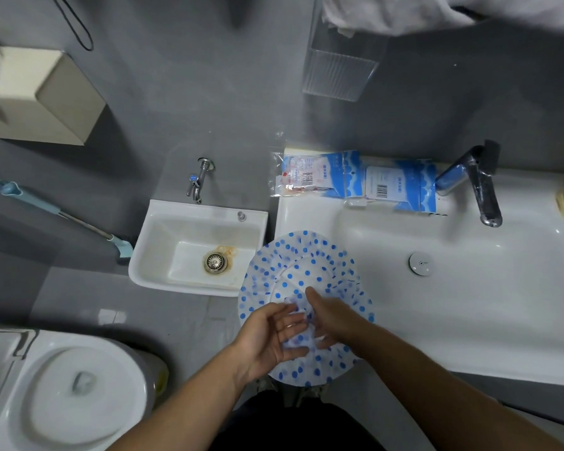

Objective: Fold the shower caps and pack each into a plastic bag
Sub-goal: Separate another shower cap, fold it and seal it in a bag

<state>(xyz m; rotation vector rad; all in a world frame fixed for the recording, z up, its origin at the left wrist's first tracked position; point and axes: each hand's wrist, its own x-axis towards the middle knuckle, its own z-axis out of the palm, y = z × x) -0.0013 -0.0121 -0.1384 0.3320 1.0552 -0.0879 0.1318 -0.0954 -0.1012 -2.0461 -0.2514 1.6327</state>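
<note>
Shower cap [302,271] on the washbasin's [469,307] left rim, packets [355,177] behind it.

Printed matter is being shown only on the blue-and-white plastic bags lying on the rim of the large washbasin [534,190]. A barcode and a small vertical label of blue characters are being displayed on the left packet [319,174], and the same pair of marks is being displayed on the right packet [401,187]. None of the characters or barcode digits is being rendered sharply enough to be read.
</note>
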